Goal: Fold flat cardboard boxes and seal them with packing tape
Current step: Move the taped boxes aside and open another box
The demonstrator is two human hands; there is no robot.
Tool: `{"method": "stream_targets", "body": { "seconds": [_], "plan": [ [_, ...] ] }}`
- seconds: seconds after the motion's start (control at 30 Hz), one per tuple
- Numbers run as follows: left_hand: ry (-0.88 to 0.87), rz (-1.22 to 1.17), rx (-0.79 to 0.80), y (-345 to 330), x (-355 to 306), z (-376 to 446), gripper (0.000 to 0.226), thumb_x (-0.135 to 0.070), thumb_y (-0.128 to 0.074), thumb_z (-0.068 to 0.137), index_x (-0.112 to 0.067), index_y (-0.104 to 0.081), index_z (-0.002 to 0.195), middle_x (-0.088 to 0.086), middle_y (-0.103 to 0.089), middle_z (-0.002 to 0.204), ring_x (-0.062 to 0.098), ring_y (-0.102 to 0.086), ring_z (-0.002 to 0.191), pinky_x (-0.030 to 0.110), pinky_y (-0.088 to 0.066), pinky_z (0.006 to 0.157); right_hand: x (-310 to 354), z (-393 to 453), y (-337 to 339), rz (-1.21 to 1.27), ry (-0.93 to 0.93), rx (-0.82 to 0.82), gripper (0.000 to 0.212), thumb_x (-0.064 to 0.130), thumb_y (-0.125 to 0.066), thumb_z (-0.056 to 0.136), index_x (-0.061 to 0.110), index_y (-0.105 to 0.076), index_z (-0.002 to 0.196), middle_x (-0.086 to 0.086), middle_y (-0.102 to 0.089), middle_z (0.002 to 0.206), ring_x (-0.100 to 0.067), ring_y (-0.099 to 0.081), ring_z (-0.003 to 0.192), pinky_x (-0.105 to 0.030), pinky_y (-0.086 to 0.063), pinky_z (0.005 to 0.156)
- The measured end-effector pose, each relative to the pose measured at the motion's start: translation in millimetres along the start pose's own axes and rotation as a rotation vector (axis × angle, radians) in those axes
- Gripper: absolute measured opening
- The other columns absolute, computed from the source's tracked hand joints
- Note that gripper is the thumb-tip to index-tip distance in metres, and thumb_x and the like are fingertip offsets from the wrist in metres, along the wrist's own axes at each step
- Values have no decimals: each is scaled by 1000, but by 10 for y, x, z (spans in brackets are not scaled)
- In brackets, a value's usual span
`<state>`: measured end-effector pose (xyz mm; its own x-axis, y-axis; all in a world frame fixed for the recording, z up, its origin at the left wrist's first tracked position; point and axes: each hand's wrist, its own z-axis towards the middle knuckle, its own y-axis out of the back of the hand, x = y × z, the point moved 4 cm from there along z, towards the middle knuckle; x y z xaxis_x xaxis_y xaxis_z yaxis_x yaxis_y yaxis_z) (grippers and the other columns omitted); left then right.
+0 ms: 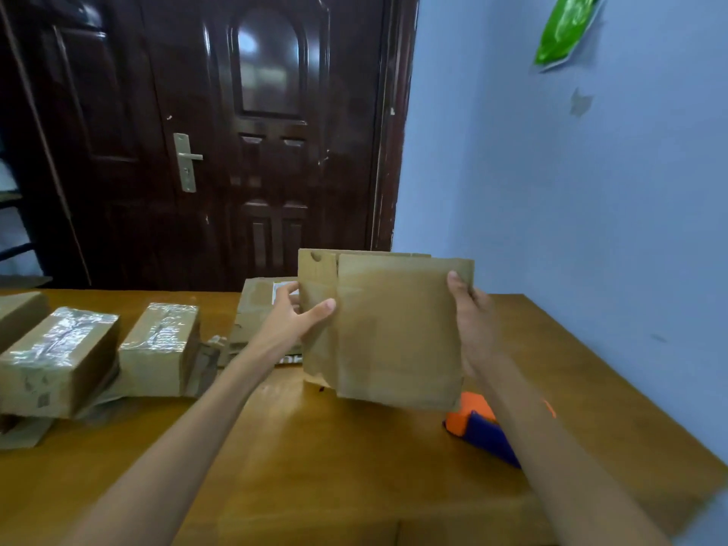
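Three taped boxes (59, 356); one held flat box (394, 329); one tape dispenser (480, 427); two hands (291, 321).

A wooden table (354, 459) with a glossy orange-brown top fills the lower part of the view, its right edge running close along a pale blue wall (551, 191). Behind the table's far edge stands a dark brown panelled door (244, 151) (shiny enough to catch window-like reflections) with a metal lever handle (186, 161). A green sheet (565, 27) hangs high on the wall.
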<state>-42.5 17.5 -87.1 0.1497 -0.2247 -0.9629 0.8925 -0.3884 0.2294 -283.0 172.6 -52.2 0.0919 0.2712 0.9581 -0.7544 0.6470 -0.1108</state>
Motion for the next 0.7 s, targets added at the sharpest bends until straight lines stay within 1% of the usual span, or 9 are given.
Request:
{"method": "stream_targets", "body": {
  "seconds": [0.1,0.2,0.3,0.33,0.4,0.47,0.53,0.63,0.7],
  "plan": [
    [0,-30,-18,-89,62,-140,106,-56,-86,74,-30,-24,156,-12,-50,128,3,-59,104,27,-52,81,-131,-81,-42,64,-64,39,30,43,-55,107,27,-68,127,5,-77,117,-12,-74,105,-28,-60,79],
    [-29,-24,-32,-130,75,-273,104,-55,-90,69,-35,-27,148,-16,-52,125,1,-59,105,34,-53,92,-239,-164,-145,45,-92,46,40,52,-54,105,44,-50,143,13,-60,139,-10,-61,122,-32,-52,98],
    [-51,-45,-32,-47,91,-393,100,-58,-91,65,-37,-35,146,-18,-55,129,5,-61,114,38,-57,97,-234,-255,-248,8,-75,92,11,50,-51,106,55,-49,116,26,-62,112,7,-61,101,-22,-49,82],
    [-60,-39,-27,14,116,-438,100,-60,-91,64,-37,-39,146,-18,-56,130,5,-61,116,38,-57,98,-248,-277,-262,0,-66,120,8,50,-51,106,53,-51,113,25,-65,107,8,-64,98,-22,-48,79],
    [-88,-44,-8,163,207,-546,101,-68,-92,60,-38,-46,145,-17,-61,134,3,-61,120,37,-56,100,-269,-338,-290,-32,-38,186,22,53,-52,104,40,-55,122,17,-68,116,0,-65,108,-25,-50,83],
    [-113,-78,29,285,299,-687,103,-71,-91,53,-46,-48,143,-16,-64,138,6,-61,126,37,-54,103,-296,-394,-304,-59,-16,233,41,58,-52,100,32,-49,132,11,-62,129,-5,-61,118,-22,-48,85],
    [-124,-102,91,337,359,-794,107,-71,-91,50,-49,-46,144,-16,-64,139,9,-61,130,45,-52,108,-325,-440,-312,-94,-4,289,51,65,-53,96,34,-41,135,11,-57,136,-6,-58,124,-21,-48,88],
    [-121,-113,131,360,345,-810,121,-75,-93,44,-50,-39,149,-18,-61,142,8,-59,133,50,-48,114,-260,-500,-320,-128,58,340,56,58,-52,97,37,-33,145,23,-53,132,9,-59,115,-16,-52,86],
    [-150,-123,105,360,237,-809,132,-80,-91,41,-59,-25,154,-31,-50,147,-3,-53,135,41,-47,113,-193,-527,-343,-155,105,375,56,50,-50,97,44,-30,149,38,-50,127,17,-58,109,-10,-51,84]
  ]
}}
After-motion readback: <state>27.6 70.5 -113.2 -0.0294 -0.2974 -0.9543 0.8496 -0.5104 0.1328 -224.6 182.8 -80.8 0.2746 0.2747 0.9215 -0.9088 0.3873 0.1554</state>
